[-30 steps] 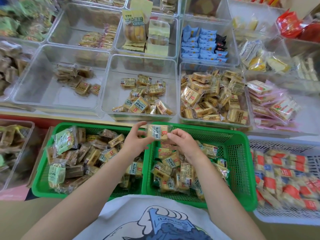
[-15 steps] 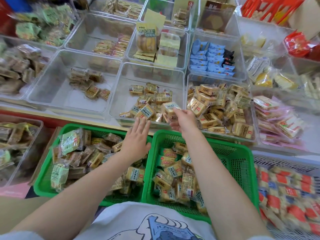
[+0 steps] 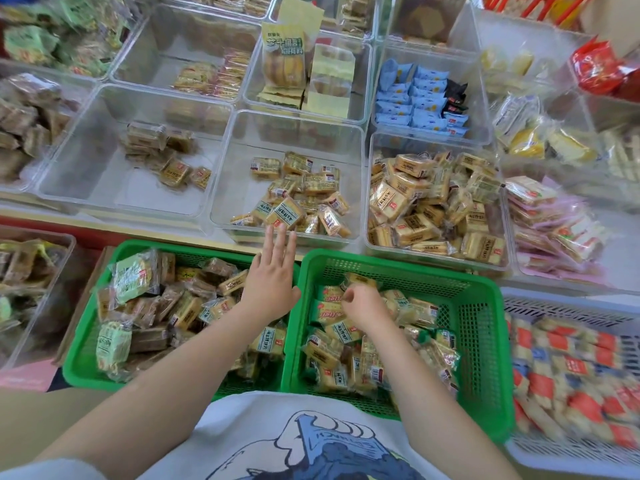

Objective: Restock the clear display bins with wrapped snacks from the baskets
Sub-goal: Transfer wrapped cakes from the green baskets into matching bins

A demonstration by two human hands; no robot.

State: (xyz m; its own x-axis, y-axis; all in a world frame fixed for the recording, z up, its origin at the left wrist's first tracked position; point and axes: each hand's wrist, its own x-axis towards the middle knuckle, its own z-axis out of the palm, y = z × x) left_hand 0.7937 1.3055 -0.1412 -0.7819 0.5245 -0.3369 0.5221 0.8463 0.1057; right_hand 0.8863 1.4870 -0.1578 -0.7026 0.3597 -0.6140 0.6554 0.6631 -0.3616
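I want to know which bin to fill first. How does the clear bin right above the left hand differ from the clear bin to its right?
The middle bin holds a sparse pile with much bare floor showing; the right bin is heaped nearly wall to wall. The middle bin's snacks bear green-tinted labels, the right bin's orange-tan. Both are clear plastic and hold small wrapped snacks.

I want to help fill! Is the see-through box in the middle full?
No, the middle clear bin is partly full: snacks cover only some of its floor.

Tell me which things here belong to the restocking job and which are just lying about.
Job: right hand reaching into right green basket of wrapped snacks; left hand, open; left green basket; middle clear bin; fuller clear bin.
Lying about: blue packets; red bags; white basket.
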